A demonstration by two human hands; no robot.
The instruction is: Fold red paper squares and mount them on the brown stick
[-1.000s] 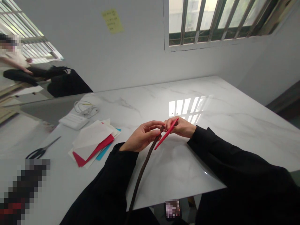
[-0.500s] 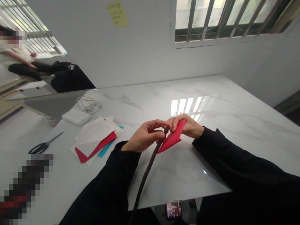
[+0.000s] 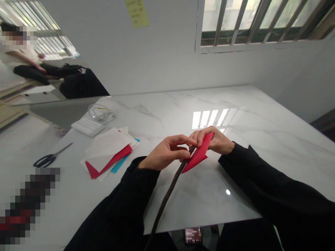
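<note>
Red paper piece (image 3: 199, 155) is held above the marble table (image 3: 261, 139), over its near-middle, pinched in the right hand (image 3: 216, 141) by its upper end; left hand (image 3: 167, 155) is closed on the top of a thin dark stick (image 3: 167, 198), thumb and forefinger meeting the paper where it touches the stick tip. Both hands are together, each clamped on its own item, fingertips nearly touching. Step in hand, as judged: fixing or wrapping the folded paper onto the stick's upper end. Next move would call for a steady stick and a tight pinch at the joint so the paper does not slip. Paper's long axis runs diagonally, upper end toward the far right, lower point toward the near left, roughly in line with the stick, which slopes down past the near edge between the black sleeves. Toward the left edge lie a stack of paper sheets (image 3: 110, 153), white, red and blue, scissors (image 3: 49, 158), a white power strip (image 3: 87, 126) with cable
</note>
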